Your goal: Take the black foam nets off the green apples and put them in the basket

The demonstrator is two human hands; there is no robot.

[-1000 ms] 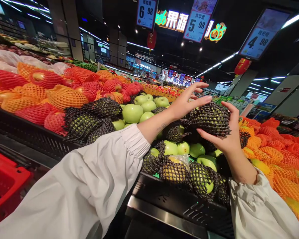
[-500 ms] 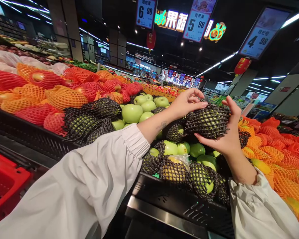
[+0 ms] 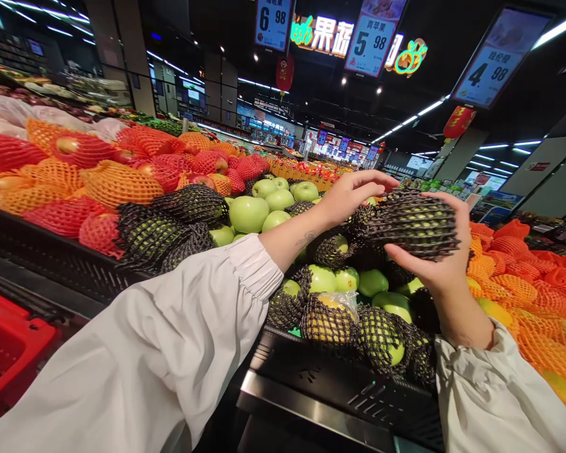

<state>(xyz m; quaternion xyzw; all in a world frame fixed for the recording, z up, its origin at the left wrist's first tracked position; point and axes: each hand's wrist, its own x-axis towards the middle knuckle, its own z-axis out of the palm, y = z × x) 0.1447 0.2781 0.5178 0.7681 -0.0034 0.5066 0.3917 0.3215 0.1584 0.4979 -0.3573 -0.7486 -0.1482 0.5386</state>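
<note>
At the far left of my feed I have a red basket, partly cut off by the frame. Next come fruits in orange foam nets and red foam nets, heaped behind the rim of a black crate. Just right of them I see black-netted bundles, then loose green apples in a pile. My left hand reaches over that pile from a white sleeve, its fingers bent at the left end of a black net; I cannot tell whether they pinch it. Below, at the crate's front, a yellow fruit in black netting sits beside a green one in black netting. The black-netted green fruit I have in hand is raised above the pile, lying roughly sideways. My right hand grasps it from the right, thumb below and fingers above. Furthest right, more orange-netted fruit slopes down behind the right sleeve.
</note>
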